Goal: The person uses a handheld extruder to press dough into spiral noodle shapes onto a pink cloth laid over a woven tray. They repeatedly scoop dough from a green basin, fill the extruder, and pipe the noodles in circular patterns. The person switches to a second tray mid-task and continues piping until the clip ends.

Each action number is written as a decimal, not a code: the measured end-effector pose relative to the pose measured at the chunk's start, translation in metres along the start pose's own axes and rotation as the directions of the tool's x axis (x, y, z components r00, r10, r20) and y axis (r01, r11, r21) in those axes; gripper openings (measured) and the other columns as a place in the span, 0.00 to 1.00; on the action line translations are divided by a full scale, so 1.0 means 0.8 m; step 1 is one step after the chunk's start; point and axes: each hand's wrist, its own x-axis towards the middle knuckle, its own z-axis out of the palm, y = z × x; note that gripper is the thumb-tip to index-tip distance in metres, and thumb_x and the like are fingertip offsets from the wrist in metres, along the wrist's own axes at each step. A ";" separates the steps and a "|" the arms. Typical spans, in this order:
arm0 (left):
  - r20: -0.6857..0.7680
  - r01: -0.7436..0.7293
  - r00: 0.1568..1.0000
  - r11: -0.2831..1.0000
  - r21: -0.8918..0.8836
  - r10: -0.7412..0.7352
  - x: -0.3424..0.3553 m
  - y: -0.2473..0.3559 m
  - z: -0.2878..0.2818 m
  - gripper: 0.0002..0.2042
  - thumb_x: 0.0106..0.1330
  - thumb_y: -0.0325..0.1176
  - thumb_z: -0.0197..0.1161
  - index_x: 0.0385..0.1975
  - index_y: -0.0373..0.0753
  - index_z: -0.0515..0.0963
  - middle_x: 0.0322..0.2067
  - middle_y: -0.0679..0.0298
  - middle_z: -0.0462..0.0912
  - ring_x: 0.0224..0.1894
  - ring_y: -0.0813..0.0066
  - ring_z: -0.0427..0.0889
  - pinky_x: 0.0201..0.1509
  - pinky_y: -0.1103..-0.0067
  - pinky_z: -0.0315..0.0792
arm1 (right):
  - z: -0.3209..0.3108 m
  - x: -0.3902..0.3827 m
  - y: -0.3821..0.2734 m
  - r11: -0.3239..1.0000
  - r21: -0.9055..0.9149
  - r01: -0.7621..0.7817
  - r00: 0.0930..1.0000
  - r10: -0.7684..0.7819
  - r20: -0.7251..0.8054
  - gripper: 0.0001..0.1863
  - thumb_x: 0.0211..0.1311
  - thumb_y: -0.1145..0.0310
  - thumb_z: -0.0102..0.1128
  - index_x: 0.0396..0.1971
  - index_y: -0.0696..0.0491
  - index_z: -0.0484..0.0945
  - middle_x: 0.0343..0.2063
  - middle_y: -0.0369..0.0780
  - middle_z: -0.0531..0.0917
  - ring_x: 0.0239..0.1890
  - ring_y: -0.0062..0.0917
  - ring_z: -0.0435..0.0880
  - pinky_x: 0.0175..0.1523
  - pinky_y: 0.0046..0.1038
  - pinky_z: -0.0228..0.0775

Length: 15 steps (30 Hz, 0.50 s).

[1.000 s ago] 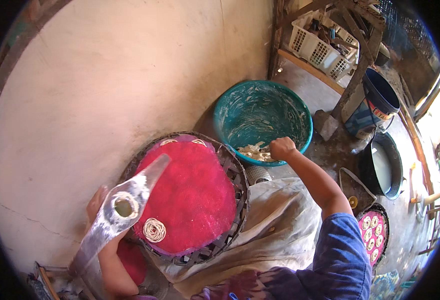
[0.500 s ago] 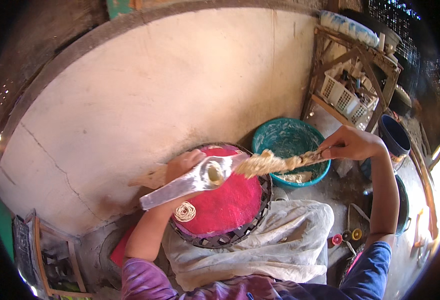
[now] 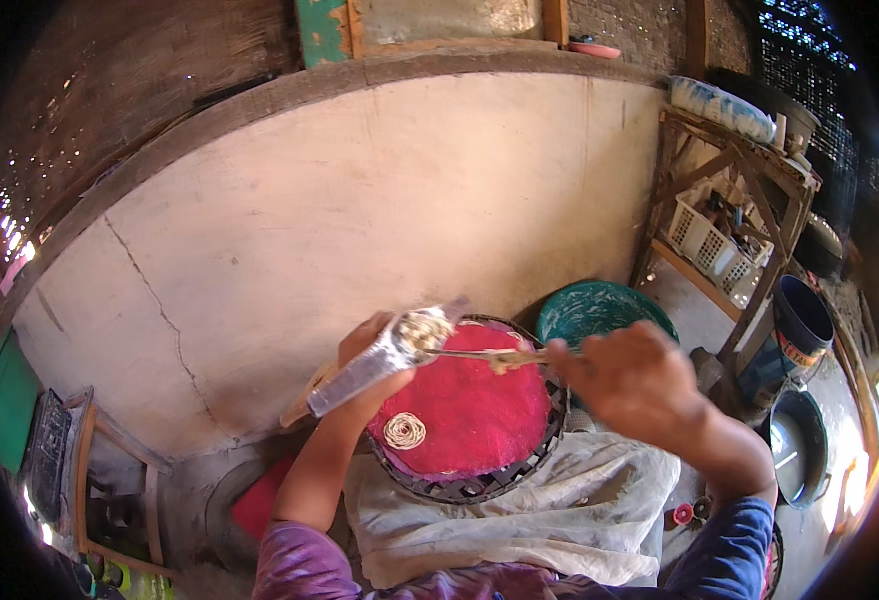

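Observation:
My left hand (image 3: pixel 360 345) grips a pale metal press (image 3: pixel 350 382), its round opening piled with cream dough (image 3: pixel 422 330). My right hand (image 3: pixel 640 385), blurred, holds a thin spatula (image 3: pixel 470 354) with dough clinging to it, its tip at that opening. Beneath both lies a round dark woven tray (image 3: pixel 558 415) lined with a red sheet (image 3: pixel 480 425), on which a cream noodle coil (image 3: pixel 405 431) sits at the lower left. Behind the tray is a teal basin (image 3: pixel 605 298) smeared with dough, partly hidden by my right hand.
A pale cracked wall (image 3: pixel 290 210) rises behind. At right stand a wooden rack (image 3: pixel 685 180) with a white crate (image 3: pixel 710 250), a dark bucket (image 3: pixel 800 320) and a basin of liquid (image 3: pixel 800 450). A pale cloth (image 3: pixel 570 510) covers my lap; a wooden frame (image 3: pixel 90 480) is at left.
My right hand has left the teal basin and brought dough across to the press in my left hand, where dough now fills the opening. The view has tilted up, showing more wall.

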 end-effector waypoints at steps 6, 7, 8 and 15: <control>-0.008 -0.172 0.982 0.913 0.370 0.188 -0.002 0.005 -0.011 0.15 0.47 0.33 0.68 0.36 0.44 0.75 0.32 0.63 0.78 0.35 0.62 0.81 0.37 0.70 0.77 | -0.003 0.029 0.014 0.995 0.100 0.007 1.000 -0.006 -0.009 0.16 0.53 0.66 0.56 0.42 0.53 0.77 0.18 0.29 0.72 0.24 0.20 0.79 0.34 0.25 0.69; -0.018 -0.189 0.977 0.907 0.375 0.211 0.000 0.009 -0.005 0.15 0.48 0.34 0.67 0.36 0.44 0.75 0.32 0.63 0.77 0.35 0.61 0.81 0.36 0.70 0.77 | 0.004 0.039 0.006 0.998 0.058 0.018 0.999 -0.020 0.036 0.18 0.52 0.65 0.57 0.44 0.50 0.79 0.19 0.29 0.72 0.23 0.20 0.76 0.32 0.27 0.65; -0.030 -0.214 0.969 0.899 0.382 0.244 0.002 0.012 -0.002 0.14 0.49 0.35 0.67 0.36 0.44 0.75 0.31 0.63 0.77 0.35 0.61 0.81 0.36 0.70 0.77 | 0.009 0.045 0.001 0.996 0.067 0.058 0.998 -0.058 0.006 0.18 0.52 0.66 0.56 0.45 0.50 0.79 0.19 0.29 0.72 0.23 0.20 0.76 0.31 0.26 0.65; -0.100 -0.154 0.972 0.902 0.404 0.211 0.007 0.002 -0.026 0.13 0.46 0.33 0.70 0.31 0.40 0.76 0.29 0.60 0.78 0.33 0.59 0.80 0.36 0.68 0.76 | -0.002 0.024 0.002 0.992 0.086 -0.090 0.992 0.097 -0.075 0.19 0.51 0.67 0.57 0.46 0.49 0.79 0.18 0.29 0.71 0.21 0.21 0.76 0.30 0.26 0.65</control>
